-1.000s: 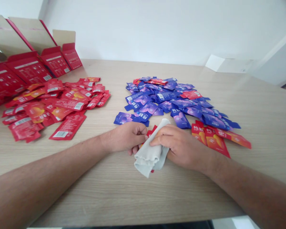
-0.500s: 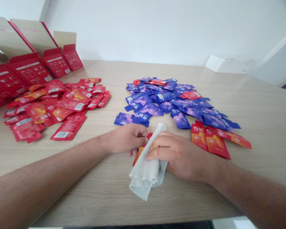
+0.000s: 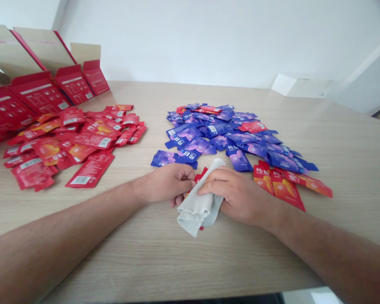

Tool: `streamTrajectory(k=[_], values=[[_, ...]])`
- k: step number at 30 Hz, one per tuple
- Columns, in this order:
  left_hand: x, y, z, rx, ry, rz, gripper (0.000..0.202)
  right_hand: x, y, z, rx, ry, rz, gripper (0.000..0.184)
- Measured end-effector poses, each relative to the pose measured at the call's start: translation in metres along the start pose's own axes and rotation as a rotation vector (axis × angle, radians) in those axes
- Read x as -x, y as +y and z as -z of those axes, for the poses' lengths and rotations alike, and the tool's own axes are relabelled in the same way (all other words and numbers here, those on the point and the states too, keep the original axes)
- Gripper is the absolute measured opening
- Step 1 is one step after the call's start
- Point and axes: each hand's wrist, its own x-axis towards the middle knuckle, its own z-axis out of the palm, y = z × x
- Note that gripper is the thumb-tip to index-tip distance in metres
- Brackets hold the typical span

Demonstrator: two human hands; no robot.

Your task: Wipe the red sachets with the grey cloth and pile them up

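Pretty simple setup here: a grey ribbed cloth [image 3: 194, 211] is gripped by the right hand [image 3: 237, 196], fingers wrapped over it, with a red foil sachet [image 3: 200, 175] mostly hidden behind it on a pale wooden table [image 3: 190, 261]. The left hand [image 3: 166, 183] is curled closed just beside the cloth, but whether the sachet is pinched can't be told. A pile of blue-purple foil sachets [image 3: 215, 135] is spread just beyond, and a pile of red foil sachets [image 3: 72, 143] lies off to the left near open red cardboard cartons [image 3: 39, 90].
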Motion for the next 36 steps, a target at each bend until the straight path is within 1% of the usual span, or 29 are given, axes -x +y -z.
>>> streamTrajectory(k=[2,6,11,12,16,18,22,27,32,33,36], values=[[-0.0004,-0.0001,0.0000,0.008,0.001,-0.005,0.015,0.0003,0.0002,0.0001,0.002,-0.004,0.009,0.023],[-0.0004,-0.0008,-0.0001,-0.009,-0.011,-0.007,0.015,-0.0004,-0.0040,0.0009,-0.050,-0.062,0.102,0.021],[-0.0006,-0.0041,-0.0005,0.013,0.002,-0.019,0.014,-0.0008,-0.0006,0.0009,-0.001,0.001,-0.007,0.022],[-0.0005,-0.0041,-0.0004,0.015,0.002,-0.020,0.014,-0.0006,-0.0004,0.0010,-0.002,-0.002,-0.004,0.022],[-0.0002,-0.0019,0.0008,-0.005,-0.014,-0.010,0.013,0.0004,-0.0030,0.0018,-0.045,-0.061,0.085,0.022],[-0.0003,-0.0015,0.0013,-0.012,-0.018,-0.003,0.014,0.0004,-0.0024,0.0017,-0.037,-0.054,0.074,0.022],[-0.0006,-0.0030,0.0005,-0.011,0.001,-0.008,0.015,-0.0002,0.0005,0.0009,0.008,-0.007,0.002,0.022],[0.0000,-0.0030,-0.0004,-0.027,-0.019,-0.015,0.013,-0.0003,-0.0041,-0.0001,-0.027,-0.067,0.092,0.021],[0.0001,-0.0025,0.0004,0.001,-0.019,-0.022,0.013,0.0004,-0.0023,-0.0003,0.012,-0.007,0.003,0.022],[0.0002,-0.0023,0.0004,0.000,-0.016,-0.023,0.013,0.0007,-0.0028,-0.0001,0.007,-0.014,0.007,0.022],[0.0009,-0.0019,0.0000,-0.026,-0.013,-0.021,0.013,0.0013,-0.0058,0.0003,-0.020,-0.069,0.082,0.022]])
